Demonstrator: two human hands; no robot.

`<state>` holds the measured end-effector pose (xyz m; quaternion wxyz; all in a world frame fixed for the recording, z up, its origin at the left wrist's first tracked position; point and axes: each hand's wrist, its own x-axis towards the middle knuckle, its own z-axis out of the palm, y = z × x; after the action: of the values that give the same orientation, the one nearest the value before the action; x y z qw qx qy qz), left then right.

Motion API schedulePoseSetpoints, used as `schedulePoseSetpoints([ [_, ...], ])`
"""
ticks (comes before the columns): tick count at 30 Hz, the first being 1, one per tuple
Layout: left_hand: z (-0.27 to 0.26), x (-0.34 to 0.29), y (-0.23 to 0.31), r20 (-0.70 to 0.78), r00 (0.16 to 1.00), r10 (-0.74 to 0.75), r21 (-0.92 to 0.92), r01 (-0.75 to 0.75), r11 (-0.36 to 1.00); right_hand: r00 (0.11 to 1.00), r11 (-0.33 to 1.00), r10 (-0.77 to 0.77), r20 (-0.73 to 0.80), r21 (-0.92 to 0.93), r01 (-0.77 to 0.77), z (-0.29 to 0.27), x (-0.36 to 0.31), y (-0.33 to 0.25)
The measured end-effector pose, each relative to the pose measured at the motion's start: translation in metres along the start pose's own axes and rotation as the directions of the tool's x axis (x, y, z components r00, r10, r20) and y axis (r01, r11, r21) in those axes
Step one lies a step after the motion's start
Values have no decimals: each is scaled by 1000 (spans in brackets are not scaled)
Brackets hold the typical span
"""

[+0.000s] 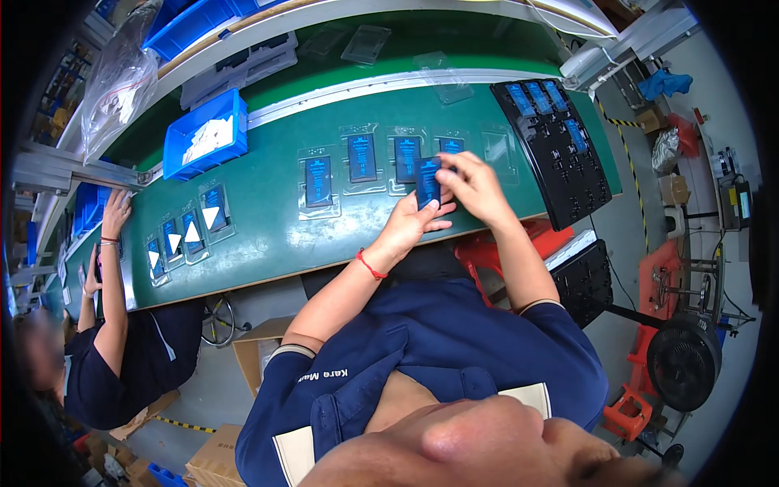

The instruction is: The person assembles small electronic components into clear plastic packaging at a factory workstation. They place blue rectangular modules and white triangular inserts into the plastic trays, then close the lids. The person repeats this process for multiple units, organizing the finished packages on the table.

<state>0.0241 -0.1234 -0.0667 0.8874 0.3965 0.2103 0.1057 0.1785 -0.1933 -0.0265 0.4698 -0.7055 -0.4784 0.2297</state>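
Above the table's near edge I hold a flat black phone battery (428, 180) with blue print. My left hand (408, 223) grips its lower end, thumb on the face. The fingers of my right hand (473, 185) pinch its upper right edge. Just beyond lie clear plastic blister trays (316, 214), with a battery (362, 157) in each of several. One battery (451, 144) is partly covered by my right hand. An unfilled clear blister tray (499, 152) lies to its right. Farther right, a black slotted tray (574, 188) carries several blue-faced batteries (536, 96).
At the left, packed trays with white triangular pieces (210, 217) lie near a co-worker's arm (114, 260). A blue bin (172, 154) of white pieces stands behind. Clear lids (365, 45) rest at the back. A red stool (487, 264) and black fan (684, 361) stand right.
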Motion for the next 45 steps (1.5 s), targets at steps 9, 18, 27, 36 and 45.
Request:
schedulePoseSetpoints([
  [9,36,-49,107,534,596,599,716,-696,54,924,964,192,-330,241,-115,-90,16,53],
  [18,118,-106,143,590,-250,768,186,-883,-431,947,775,4,-323,-597,-207,-85,22,78],
  [27,94,-120,176,667,-72,742,32,-992,-125,963,599,-171,-210,-798,-68,-56,-10,66],
  [36,37,-61,144,698,434,570,644,-729,-234,942,858,-133,-308,-512,-47,-37,2,59],
  [45,3,31,-3,434,776,458,892,-301,-336,960,900,-118,-253,-435,-4,-30,-7,47],
])
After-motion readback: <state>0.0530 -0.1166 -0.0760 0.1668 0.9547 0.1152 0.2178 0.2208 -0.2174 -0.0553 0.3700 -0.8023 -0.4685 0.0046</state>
